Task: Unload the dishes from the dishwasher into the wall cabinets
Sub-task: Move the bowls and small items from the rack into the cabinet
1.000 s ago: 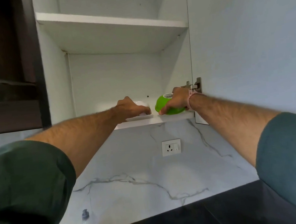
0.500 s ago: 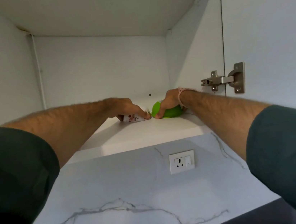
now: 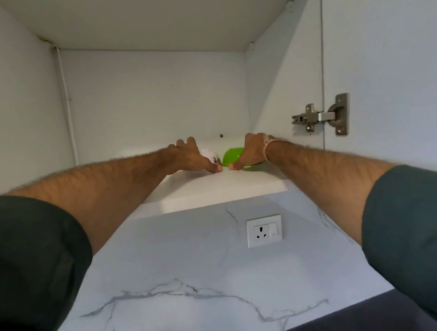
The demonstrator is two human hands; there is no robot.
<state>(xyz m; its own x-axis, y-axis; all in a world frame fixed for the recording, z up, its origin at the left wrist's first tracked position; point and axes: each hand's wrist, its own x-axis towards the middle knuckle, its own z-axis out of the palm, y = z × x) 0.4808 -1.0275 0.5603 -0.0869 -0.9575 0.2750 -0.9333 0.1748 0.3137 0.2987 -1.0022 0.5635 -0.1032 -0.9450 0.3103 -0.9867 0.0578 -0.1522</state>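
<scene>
**Green bowl [image 3: 234, 156] and white cup [image 3: 210, 156] on the bottom shelf of the wall cabinet**

Looking through the head camera, I take the door hinge [image 3: 322, 117] as my reference point. It is a metal hinge on the open cabinet's right wall.

Both dishes sit to the left of the hinge and slightly below it, well back on the bottom shelf [image 3: 215, 190]. The bowl is the nearer of the two to the hinge, and the cup is just beyond it, farther left. They are very close together, but I cannot tell whether they touch.

The right hand [image 3: 254, 151] is draped over the bowl, with its thumb down at the shelf surface and its fingers curling round the far side. The left hand [image 3: 191, 157] covers the cup in the same way, thumb low and fingers arched over the top. I think each hand is steadying its dish from above so that it lands flat and deep on the shelf. Carrying one dish in each hand would also save a trip.

The bowl is bright lime green, smooth and rounded, and appears to be upside down. The cup is white with a small dark and red printed motif. The hands hide most of both dishes.

Far below the hinge and to its left, a white wall socket [image 3: 265, 231] is set into the marble-patterned backsplash.
</scene>
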